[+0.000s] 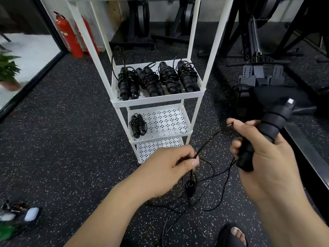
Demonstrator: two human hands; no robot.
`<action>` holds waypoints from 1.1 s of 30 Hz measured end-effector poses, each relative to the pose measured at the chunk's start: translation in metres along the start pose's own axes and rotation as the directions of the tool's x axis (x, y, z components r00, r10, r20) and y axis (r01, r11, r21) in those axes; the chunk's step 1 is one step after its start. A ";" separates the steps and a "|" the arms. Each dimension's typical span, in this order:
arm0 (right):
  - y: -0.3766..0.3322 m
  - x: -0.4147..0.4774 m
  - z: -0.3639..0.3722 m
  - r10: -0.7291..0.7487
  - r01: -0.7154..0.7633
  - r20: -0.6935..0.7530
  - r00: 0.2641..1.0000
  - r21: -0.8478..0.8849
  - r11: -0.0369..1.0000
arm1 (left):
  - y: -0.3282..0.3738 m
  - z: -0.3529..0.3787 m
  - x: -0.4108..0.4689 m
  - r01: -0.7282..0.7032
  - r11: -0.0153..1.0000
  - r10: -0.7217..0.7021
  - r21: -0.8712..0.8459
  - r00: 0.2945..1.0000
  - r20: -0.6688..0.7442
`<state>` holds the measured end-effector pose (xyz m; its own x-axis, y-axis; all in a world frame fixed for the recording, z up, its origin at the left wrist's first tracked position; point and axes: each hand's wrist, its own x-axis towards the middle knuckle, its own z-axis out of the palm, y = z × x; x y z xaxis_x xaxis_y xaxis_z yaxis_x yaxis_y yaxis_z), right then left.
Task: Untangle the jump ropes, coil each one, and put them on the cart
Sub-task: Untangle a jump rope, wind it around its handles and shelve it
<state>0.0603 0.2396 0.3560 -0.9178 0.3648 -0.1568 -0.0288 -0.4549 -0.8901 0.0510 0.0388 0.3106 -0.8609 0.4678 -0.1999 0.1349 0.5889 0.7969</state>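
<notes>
Right of frame: right hand (pixel 263 157), grip curled tight round black jump-rope handles (pixel 272 125), one jutting toward upper right. Lower centre: left hand (pixel 169 170), grip closed, pinching the thin black cord (pixel 208 141) between thumb and forefinger. Slack cord tangled on the speckled floor (pixel 71 139) below. Centre: white cart (pixel 156 101), four coiled jump ropes (pixel 158 77) on one shelf, a fifth coil (pixel 138 125) on the shelf beneath.

My white cart (pixel 156 101) stands mid-frame on the speckled black floor (pixel 71 139). On its upper tray, four coiled ropes (pixel 168 80) lie side by side. One tray down, a single coiled rope (pixel 138 126) sits at the left. At bottom centre, a loose jump rope (pixel 178 209) sprawls over the floor.
</notes>
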 end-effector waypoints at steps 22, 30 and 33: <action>0.006 -0.005 0.005 -0.071 0.073 0.022 0.997 -0.111 0.991 | -0.002 0.001 0.002 0.036 0.999 -0.038 -0.026 0.994 -0.105; 0.016 -0.006 0.006 0.103 -0.080 0.105 0.989 -0.200 0.976 | 0.004 -0.003 0.000 -0.064 0.983 0.011 -0.171 0.956 -0.292; 0.022 -0.013 0.009 0.159 -0.085 0.173 0.972 -0.370 0.925 | 0.011 -0.001 0.001 -0.072 0.923 -0.069 -0.379 0.936 -0.346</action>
<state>0.0679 0.2177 0.3427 -0.9651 0.1423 -0.2196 0.1982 -0.1508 -0.9685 0.0511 0.0451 0.3199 -0.9847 0.1684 -0.0448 0.0006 0.2604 0.9655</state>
